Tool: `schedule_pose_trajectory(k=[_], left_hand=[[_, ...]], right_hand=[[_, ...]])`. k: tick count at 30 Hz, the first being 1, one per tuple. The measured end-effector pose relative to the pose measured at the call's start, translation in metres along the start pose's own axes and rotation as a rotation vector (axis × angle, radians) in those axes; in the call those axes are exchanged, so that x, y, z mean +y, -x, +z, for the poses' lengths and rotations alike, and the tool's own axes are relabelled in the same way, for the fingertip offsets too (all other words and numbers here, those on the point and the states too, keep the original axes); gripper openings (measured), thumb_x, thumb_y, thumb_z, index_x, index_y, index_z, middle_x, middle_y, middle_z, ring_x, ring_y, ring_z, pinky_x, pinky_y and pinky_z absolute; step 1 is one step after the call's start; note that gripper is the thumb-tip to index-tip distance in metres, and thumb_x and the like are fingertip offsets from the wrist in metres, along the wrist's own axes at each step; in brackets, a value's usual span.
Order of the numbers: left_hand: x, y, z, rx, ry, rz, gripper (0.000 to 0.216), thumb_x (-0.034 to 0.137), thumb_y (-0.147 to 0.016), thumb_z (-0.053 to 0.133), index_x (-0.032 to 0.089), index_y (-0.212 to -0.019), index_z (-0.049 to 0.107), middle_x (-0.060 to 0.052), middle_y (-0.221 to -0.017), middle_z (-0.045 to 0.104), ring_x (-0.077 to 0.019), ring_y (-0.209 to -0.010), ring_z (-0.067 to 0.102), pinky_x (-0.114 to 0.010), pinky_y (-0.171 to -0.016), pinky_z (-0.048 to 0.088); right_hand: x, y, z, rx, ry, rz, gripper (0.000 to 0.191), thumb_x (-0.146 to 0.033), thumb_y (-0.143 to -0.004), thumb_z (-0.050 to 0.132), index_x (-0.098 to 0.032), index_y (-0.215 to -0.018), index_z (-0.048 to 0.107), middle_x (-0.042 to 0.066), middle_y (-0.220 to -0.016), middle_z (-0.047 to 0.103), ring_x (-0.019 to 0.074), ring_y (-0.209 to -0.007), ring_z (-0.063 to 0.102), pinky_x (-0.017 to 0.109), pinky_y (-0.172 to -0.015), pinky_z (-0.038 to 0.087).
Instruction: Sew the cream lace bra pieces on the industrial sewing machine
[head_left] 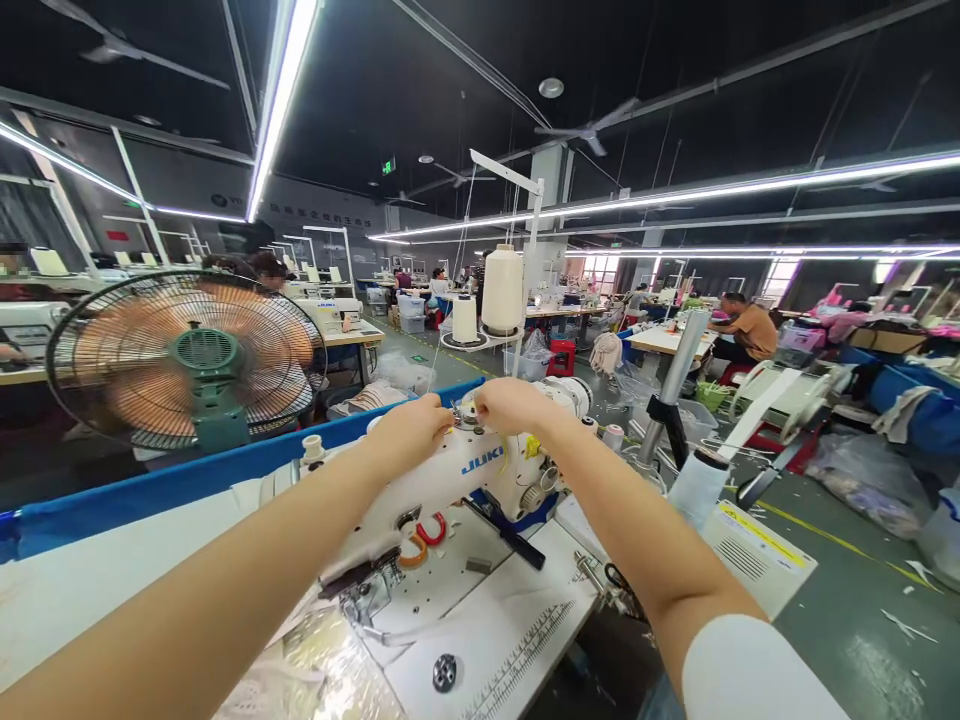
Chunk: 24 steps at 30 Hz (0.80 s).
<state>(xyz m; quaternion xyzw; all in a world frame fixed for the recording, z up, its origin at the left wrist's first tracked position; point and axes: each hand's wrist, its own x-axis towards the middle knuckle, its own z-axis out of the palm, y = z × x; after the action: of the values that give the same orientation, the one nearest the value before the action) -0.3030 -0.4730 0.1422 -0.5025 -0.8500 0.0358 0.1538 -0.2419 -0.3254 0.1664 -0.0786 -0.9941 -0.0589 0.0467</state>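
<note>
Both of my hands reach to the top of a white JUKI sewing machine (427,480). My left hand (409,432) has its fingers pinched together beside the small metal bobbin winder (469,412) on top. A thin thread runs down from the stand toward these fingertips, but what they hold is too small to make out. My right hand (514,405) is curled closed on the winder's other side, with its fingertips hidden. A large cream thread cone (502,290) and a smaller thread cone (464,320) stand behind the hands. Orange-handled and red-handled tools (421,540) lie under the machine arm.
A black round part (445,672) lies on the white table (495,640) near a printed ruler. A screwdriver-like black handle (521,548) rests by the machine. A large fan (202,350) stands at left; a metal post (679,380) rises at right. Other people sit at machines beyond.
</note>
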Motion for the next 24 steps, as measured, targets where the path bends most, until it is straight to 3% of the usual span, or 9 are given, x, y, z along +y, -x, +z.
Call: schedule_pose_trajectory(k=[3, 6, 10, 15, 20, 24], left_hand=[[-0.001, 0.0, 0.001, 0.003, 0.012, 0.0, 0.032, 0.018, -0.092, 0.038, 0.016, -0.098, 0.068, -0.01, -0.097, 0.06, -0.0223, -0.088, 0.063, -0.029, -0.072, 0.046], [-0.001, 0.001, 0.001, 0.006, 0.007, 0.004, 0.032, 0.018, -0.092, 0.037, 0.016, -0.099, 0.068, -0.01, -0.096, 0.06, -0.0215, -0.087, 0.062, -0.029, -0.072, 0.046], [-0.001, 0.002, 0.002, 0.001, 0.0, 0.021, 0.031, 0.018, -0.091, 0.038, 0.016, -0.1, 0.068, -0.01, -0.095, 0.06, -0.0214, -0.086, 0.062, -0.029, -0.073, 0.046], [-0.003, 0.001, 0.003, 0.011, -0.002, 0.027, 0.03, 0.018, -0.09, 0.039, 0.016, -0.095, 0.068, -0.009, -0.091, 0.06, -0.0208, -0.081, 0.061, -0.029, -0.069, 0.046], [-0.004, 0.001, 0.005, 0.001, -0.004, 0.034, 0.029, 0.017, -0.09, 0.039, 0.016, -0.096, 0.068, -0.01, -0.094, 0.061, -0.0212, -0.083, 0.062, -0.029, -0.07, 0.047], [-0.004, 0.0, 0.005, -0.005, -0.005, 0.034, 0.028, 0.016, -0.089, 0.04, 0.016, -0.095, 0.067, -0.01, -0.093, 0.06, -0.0226, -0.085, 0.062, -0.03, -0.068, 0.046]], right_hand=[[0.009, -0.011, -0.001, -0.008, 0.034, 0.046, 0.019, -0.025, -0.09, 0.054, -0.014, -0.098, 0.067, 0.009, -0.104, 0.069, 0.0196, -0.095, 0.064, 0.035, -0.081, 0.051], [0.0, -0.021, -0.002, 0.018, 0.032, 0.021, 0.023, -0.027, -0.093, 0.05, -0.015, -0.107, 0.064, 0.008, -0.115, 0.065, 0.0185, -0.103, 0.062, 0.036, -0.085, 0.05], [-0.009, -0.019, -0.005, -0.045, 0.055, -0.055, 0.016, -0.021, -0.086, 0.059, -0.017, -0.098, 0.068, 0.005, -0.105, 0.069, 0.0188, -0.099, 0.063, 0.033, -0.082, 0.05], [-0.003, -0.023, -0.008, -0.076, 0.105, 0.054, 0.019, -0.026, -0.09, 0.056, -0.013, -0.101, 0.065, 0.01, -0.109, 0.067, 0.0195, -0.098, 0.063, 0.037, -0.082, 0.051], [-0.009, -0.021, -0.008, -0.081, 0.077, -0.066, 0.02, -0.029, -0.09, 0.054, -0.017, -0.1, 0.067, 0.006, -0.107, 0.068, 0.0186, -0.101, 0.062, 0.033, -0.082, 0.049], [-0.004, -0.017, -0.01, -0.108, 0.113, 0.008, 0.017, -0.023, -0.088, 0.055, -0.014, -0.096, 0.067, 0.009, -0.104, 0.069, 0.0197, -0.095, 0.064, 0.034, -0.077, 0.05]])
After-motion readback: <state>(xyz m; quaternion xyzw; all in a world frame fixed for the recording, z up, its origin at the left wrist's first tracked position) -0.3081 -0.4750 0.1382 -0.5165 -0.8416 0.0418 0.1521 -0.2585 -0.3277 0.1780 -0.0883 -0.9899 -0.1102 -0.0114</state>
